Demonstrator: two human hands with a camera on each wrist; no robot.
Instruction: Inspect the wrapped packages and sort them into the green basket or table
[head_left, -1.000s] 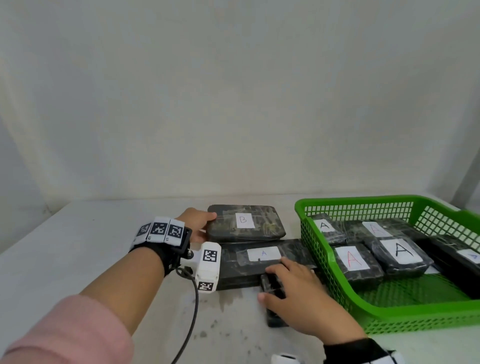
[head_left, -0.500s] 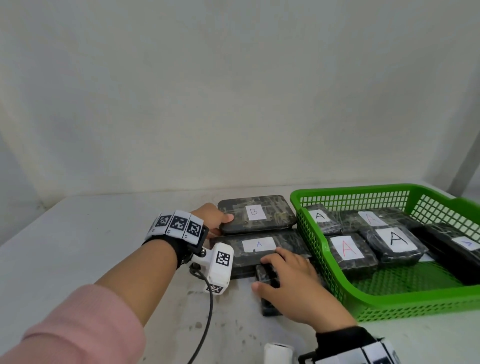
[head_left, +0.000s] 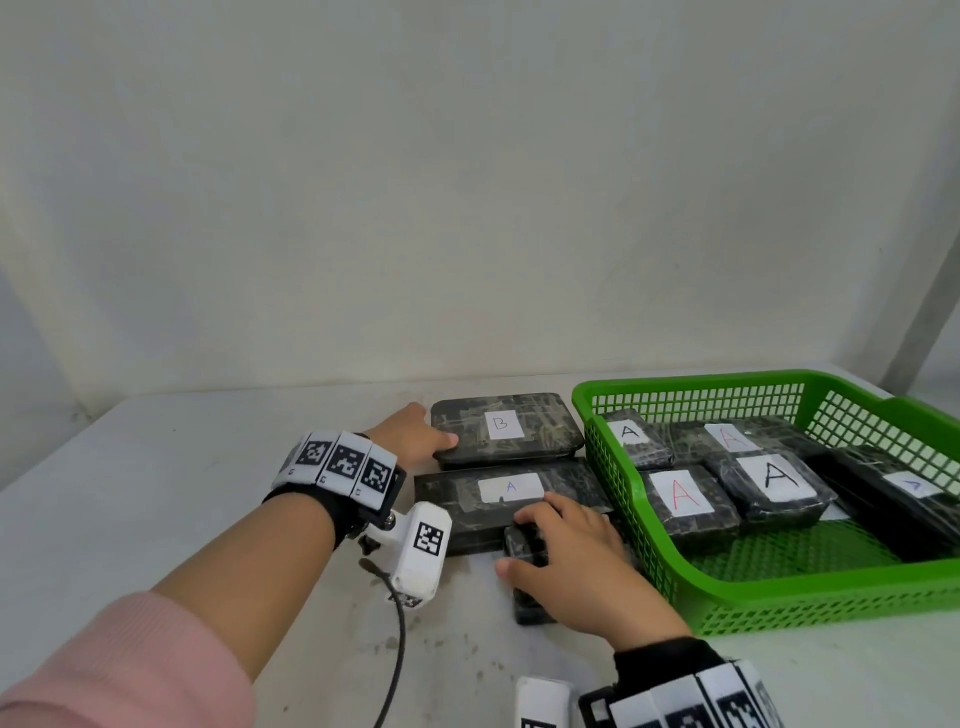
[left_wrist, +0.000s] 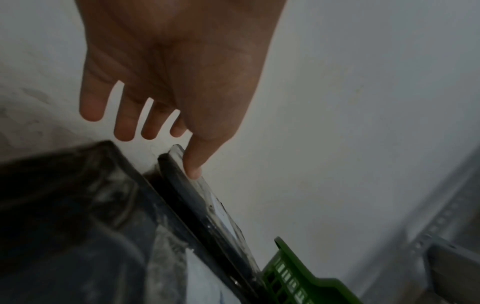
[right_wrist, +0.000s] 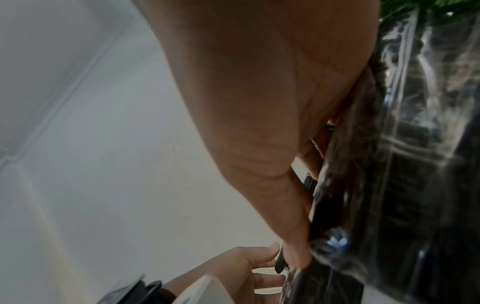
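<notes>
B pkg | L hand thumb on its left edge, fingers straight | R hand grips small pkg

The right hand covers most of the small package beneath it, hiding any label. The long package carries a letter too faint to read surely. The green basket is cut off at the right edge.

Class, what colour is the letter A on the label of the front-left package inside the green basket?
Red, on a white label; the head view shows it best.
</notes>
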